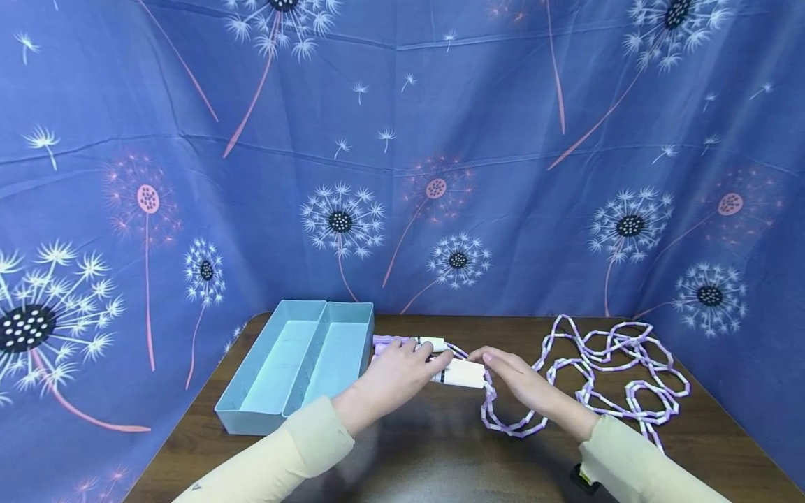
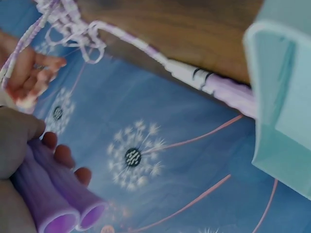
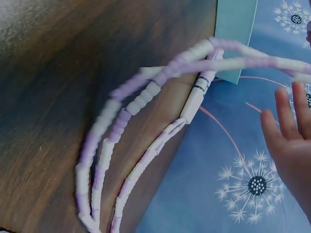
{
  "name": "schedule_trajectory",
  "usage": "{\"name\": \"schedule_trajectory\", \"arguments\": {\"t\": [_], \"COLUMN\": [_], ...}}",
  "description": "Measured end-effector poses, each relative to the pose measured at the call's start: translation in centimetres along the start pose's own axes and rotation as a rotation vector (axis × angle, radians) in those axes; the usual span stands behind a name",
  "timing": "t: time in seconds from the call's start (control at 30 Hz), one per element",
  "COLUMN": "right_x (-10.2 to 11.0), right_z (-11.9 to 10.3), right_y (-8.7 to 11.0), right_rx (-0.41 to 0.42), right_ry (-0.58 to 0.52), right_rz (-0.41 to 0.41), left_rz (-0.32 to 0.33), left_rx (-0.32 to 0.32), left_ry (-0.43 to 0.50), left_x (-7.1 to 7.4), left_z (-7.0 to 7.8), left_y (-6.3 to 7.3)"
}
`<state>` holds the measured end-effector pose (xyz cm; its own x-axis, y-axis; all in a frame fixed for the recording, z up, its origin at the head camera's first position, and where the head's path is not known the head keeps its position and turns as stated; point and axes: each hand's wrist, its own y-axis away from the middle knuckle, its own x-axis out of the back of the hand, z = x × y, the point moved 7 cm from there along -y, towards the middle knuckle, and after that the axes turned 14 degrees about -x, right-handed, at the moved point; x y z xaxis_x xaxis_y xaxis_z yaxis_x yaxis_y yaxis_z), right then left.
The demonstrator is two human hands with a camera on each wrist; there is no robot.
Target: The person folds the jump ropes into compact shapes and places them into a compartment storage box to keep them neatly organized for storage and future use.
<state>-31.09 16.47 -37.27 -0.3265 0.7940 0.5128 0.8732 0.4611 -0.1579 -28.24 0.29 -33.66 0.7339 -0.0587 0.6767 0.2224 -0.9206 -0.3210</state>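
Note:
My left hand (image 1: 402, 374) grips two purple skipping-rope handles (image 2: 53, 189) side by side, its fingers curled round them. Their white ends (image 1: 464, 374) point right in the head view. A purple-and-white beaded rope (image 3: 131, 99) hangs from them and runs in loops to a loose pile on the right. My right hand (image 1: 522, 381) is beside the white ends, its fingers extended; the right wrist view shows the palm and fingers (image 3: 284, 116) spread apart from the rope. Another purple-and-white handle (image 2: 228, 92) lies on the table next to the blue bin (image 2: 265, 34), with its own rope attached.
The light-blue bin, split into two long compartments, stands on the left of the dark wooden table (image 1: 440, 461). Tangled beaded rope (image 1: 591, 370) covers part of the right side. A blue dandelion-print cloth (image 1: 402, 105) hangs behind and around the table.

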Motion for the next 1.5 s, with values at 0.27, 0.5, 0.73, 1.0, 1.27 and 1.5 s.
{"name": "schedule_trajectory", "arguments": {"t": [0.27, 0.5, 0.73, 1.0, 1.27, 1.5], "right_x": [1.2, -0.5, 0.1, 1.6, 1.2, 1.7], "right_z": [-0.6, -1.0, 0.6, 3.3, 1.9, 1.1], "right_y": [1.8, 2.4, 2.6, 2.9, 3.2, 3.0], "right_rx": [0.046, 0.113, 0.114, 0.045, 0.132, 0.152], "right_ry": [0.127, 0.251, 0.249, 0.249, 0.167, 0.512], "right_rz": [0.250, 0.248, 0.405, 0.467, 0.322, 0.385], "left_rz": [-0.081, -0.113, -0.111, -0.151, -0.157, -0.193], "left_rx": [0.062, 0.164, 0.188, 0.334, 0.415, 0.543], "left_ry": [0.245, 0.692, 1.014, 1.385, 1.391, 1.381], "left_x": [1.6, 2.0, 1.8, 1.8, 1.4, -0.1], "left_z": [-2.5, -4.5, -5.1, -6.5, -7.9, -8.7], "left_y": [0.0, 0.0, -0.2, 0.3, 0.6, 1.8]}}
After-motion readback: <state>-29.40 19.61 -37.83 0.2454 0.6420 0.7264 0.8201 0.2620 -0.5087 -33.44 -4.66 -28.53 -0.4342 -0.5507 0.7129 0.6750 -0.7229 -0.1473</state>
